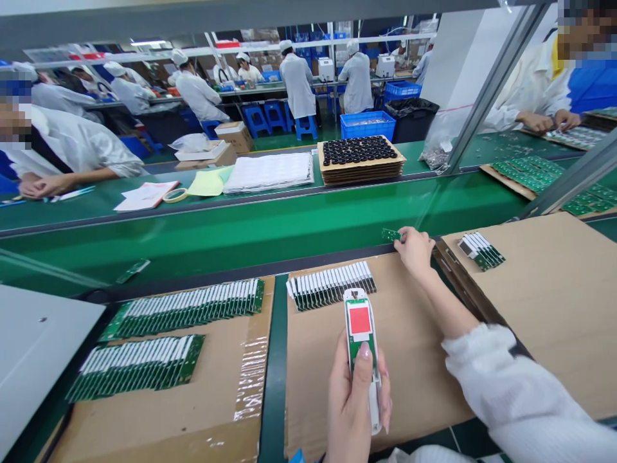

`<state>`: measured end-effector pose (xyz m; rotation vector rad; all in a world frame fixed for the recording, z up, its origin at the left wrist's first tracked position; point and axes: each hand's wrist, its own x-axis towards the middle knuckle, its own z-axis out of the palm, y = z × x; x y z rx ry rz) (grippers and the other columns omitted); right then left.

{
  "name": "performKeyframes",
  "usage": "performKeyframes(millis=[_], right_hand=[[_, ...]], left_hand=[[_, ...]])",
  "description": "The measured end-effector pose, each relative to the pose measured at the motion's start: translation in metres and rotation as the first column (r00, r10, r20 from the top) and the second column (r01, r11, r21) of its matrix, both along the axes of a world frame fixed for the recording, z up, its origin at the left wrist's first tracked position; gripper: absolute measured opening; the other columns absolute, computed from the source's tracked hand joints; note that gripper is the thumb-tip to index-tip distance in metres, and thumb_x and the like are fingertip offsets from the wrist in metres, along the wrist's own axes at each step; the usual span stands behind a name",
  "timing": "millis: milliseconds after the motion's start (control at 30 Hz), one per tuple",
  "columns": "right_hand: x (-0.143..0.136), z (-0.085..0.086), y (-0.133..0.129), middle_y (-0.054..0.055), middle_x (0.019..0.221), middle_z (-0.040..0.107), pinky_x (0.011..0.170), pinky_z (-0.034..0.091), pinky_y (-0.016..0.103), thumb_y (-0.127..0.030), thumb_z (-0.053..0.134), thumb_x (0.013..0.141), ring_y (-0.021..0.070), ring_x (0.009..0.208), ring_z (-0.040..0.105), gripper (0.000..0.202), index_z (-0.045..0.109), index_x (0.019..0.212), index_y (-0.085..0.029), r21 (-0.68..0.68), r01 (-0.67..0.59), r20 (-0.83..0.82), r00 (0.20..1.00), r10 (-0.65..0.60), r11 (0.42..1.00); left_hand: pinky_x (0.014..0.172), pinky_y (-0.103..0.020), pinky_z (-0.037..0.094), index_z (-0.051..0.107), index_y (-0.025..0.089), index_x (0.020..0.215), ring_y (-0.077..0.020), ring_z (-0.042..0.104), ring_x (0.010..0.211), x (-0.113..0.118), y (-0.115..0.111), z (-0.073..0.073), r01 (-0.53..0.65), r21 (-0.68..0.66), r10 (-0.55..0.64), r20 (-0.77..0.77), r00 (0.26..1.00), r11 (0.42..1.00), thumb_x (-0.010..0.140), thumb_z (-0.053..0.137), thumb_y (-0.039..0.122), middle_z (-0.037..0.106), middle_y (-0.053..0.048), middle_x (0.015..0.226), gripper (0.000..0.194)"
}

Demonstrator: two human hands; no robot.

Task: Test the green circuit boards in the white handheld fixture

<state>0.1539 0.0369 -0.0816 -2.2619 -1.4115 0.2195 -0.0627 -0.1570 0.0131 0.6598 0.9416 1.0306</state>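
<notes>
My left hand (pixel 349 399) is wrapped round a long white plastic housing (pixel 375 411). A green circuit board with a lit red square screen (pixel 359 319) lies in it, and my thumb presses on the board. Farther forward on the right, my right hand (pixel 415 247) pinches a small green circuit board (pixel 391 235) at the edge of the green belt. Below it lies a cardboard sheet (pixel 409 360) bearing a row of boards with white screens (pixel 332 283), just beyond the housing.
Two rows of green boards (pixel 144 363) cover part of a taped cardboard sheet (pixel 216 411) at left. More boards (pixel 482 251) lie on the stacked cardboard (pixel 554 289) at right. Another board (pixel 134 271) sits on the green belt (pixel 270 231). Co-workers sit across it, behind metal posts.
</notes>
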Motion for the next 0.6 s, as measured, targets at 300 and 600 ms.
performKeyframes(millis=[300, 600], right_hand=[[-0.015, -0.023, -0.123, 0.009, 0.1, 0.063, 0.087, 0.042, 0.041, -0.041, 0.05, 0.084, 0.026, 0.097, 0.056, 0.034, 0.061, 0.109, -0.02, 0.116, -0.093, -0.203, 0.972, 0.116, 0.989], [-0.043, 0.053, -0.158, 0.003, 0.116, 0.06, 0.092, 0.043, 0.036, -0.04, 0.054, 0.089, 0.0198, 0.106, 0.054, 0.028, 0.058, 0.114, -0.029, 0.353, -0.145, -0.547, 0.77, 0.329, 0.924]], left_hand=[[0.036, -0.013, 0.035, 0.052, 0.02, 0.088, -0.0047, 0.037, 0.043, 0.006, 0.004, -0.001, 0.03, 0.007, -0.03, 0.009, 1.0, 1.0, 0.094, 0.048, 0.039, 0.05, 0.002, 0.071, 0.02], [0.036, -0.013, 0.033, 0.052, 0.019, 0.085, -0.0035, 0.035, 0.04, 0.014, -0.001, 0.0, 0.063, 0.014, -0.063, 0.019, 0.998, 0.998, 0.093, 0.049, 0.035, 0.05, 0.003, 0.068, 0.018]])
